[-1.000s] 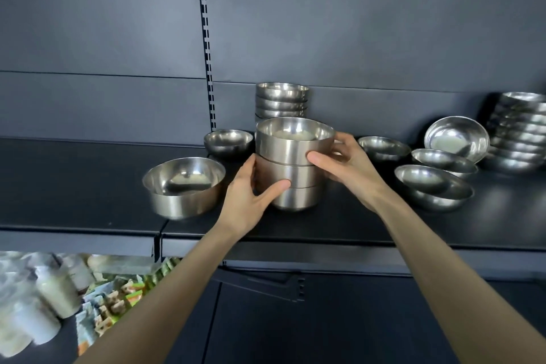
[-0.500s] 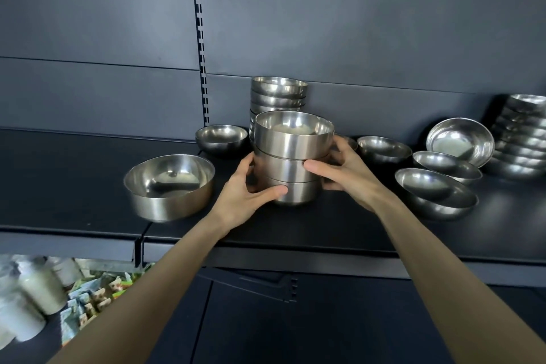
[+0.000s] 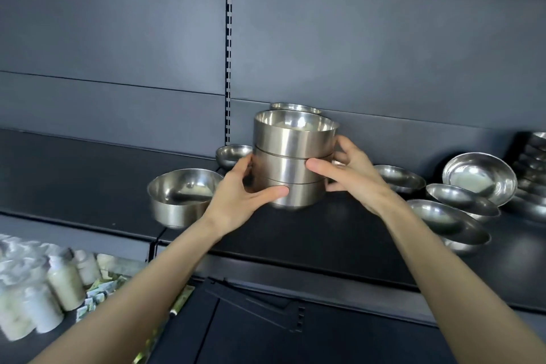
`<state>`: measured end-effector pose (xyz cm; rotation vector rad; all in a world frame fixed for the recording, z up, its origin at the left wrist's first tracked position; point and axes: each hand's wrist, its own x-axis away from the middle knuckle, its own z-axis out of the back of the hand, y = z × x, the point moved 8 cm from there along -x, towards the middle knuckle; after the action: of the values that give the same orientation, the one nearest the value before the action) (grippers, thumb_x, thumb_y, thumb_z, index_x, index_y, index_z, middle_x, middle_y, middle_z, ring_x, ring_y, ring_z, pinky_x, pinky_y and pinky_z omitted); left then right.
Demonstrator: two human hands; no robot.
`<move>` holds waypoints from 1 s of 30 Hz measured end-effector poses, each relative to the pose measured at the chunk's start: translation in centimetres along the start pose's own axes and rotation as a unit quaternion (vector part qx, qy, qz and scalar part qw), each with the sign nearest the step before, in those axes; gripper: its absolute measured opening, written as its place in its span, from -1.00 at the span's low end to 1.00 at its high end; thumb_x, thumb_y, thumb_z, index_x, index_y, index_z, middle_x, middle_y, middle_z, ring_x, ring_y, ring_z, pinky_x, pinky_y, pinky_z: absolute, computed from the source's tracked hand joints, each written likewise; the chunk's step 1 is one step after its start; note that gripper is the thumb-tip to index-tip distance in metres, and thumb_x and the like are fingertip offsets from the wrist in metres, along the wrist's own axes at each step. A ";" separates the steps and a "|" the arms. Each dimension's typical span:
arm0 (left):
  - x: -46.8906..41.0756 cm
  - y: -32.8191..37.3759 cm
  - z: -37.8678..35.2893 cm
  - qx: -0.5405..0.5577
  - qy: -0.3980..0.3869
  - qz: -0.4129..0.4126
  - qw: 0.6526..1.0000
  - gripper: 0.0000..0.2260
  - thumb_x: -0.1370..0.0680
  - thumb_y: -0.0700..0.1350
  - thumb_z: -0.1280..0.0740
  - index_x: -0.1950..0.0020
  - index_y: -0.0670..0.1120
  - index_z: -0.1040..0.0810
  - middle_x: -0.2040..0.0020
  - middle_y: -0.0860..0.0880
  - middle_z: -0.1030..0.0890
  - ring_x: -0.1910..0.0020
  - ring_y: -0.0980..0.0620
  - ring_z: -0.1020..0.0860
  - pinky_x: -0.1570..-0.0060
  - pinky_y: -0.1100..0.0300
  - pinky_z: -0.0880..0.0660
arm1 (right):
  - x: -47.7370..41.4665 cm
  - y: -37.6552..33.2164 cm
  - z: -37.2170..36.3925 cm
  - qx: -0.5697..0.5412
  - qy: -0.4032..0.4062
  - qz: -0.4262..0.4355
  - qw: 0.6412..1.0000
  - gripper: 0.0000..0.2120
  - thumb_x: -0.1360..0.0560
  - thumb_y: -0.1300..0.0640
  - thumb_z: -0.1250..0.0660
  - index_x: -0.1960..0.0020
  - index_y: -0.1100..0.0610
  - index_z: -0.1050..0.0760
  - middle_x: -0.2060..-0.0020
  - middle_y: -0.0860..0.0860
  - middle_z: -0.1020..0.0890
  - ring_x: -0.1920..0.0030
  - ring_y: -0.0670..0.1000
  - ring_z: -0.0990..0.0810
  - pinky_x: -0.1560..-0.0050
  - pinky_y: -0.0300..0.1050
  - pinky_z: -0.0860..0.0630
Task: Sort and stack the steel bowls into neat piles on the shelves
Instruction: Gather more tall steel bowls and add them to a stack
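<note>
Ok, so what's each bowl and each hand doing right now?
Three-bowl stack: upright, nested, gripped from both sides.
Left hand: grips the stack, thumb in front.
Right hand: grips the stack, thumb in front.
Big bowl: upright on the shelf, empty.
Round bowl: tilted on its edge.
Far-right pile: stacked, partly out of view.

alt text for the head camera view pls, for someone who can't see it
The left hand and right hand grip a stack of three steel bowls from either side at a dark shelf. A wider single bowl sits to its left, loose shallow bowls lie to its right, and pale bottles stand lower left.
</note>
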<state>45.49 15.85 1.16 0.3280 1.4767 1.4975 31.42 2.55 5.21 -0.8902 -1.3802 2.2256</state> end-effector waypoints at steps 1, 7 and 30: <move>0.2 0.7 0.6 0.001 0.011 -0.005 1.000 -0.26 -0.22 0.16 -0.54 -0.34 -0.01 -0.42 -0.17 0.11 -0.61 -0.23 0.10 -0.53 -0.30 0.00 -0.43 | -0.1 -0.9 -0.2 -0.001 -0.004 0.009 1.000 -0.37 -0.18 -0.17 -0.52 -0.20 -0.11 -0.42 0.02 0.01 -0.67 -0.03 0.07 -0.65 -0.05 0.13 -0.61; 1.5 4.1 5.4 -0.015 0.066 -0.035 0.997 -0.39 -0.21 0.07 -0.60 -0.21 0.13 -0.48 0.01 0.17 -0.65 0.19 0.10 -0.62 0.19 0.03 -0.58 | -1.5 -4.9 -3.1 -0.011 -0.034 0.055 0.998 -0.38 -0.17 -0.19 -0.51 -0.18 -0.16 -0.41 0.07 -0.20 -0.69 0.08 -0.14 -0.67 0.06 0.01 -0.63; 2.4 -3.6 16.6 -0.042 -0.017 0.006 0.999 -0.24 -0.20 0.29 -0.51 -0.33 0.12 -0.41 -0.22 0.14 -0.58 -0.22 0.13 -0.53 -0.29 0.05 -0.45 | -2.0 -3.9 -16.0 -0.021 -0.008 -0.001 1.000 -0.28 -0.30 -0.09 -0.56 -0.37 -0.05 -0.34 -0.10 -0.07 -0.67 -0.14 -0.10 -0.61 -0.19 -0.02 -0.52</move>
<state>58.39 27.17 0.76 0.3104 1.3819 1.5517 43.75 13.64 4.24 -0.8874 -1.4379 2.2148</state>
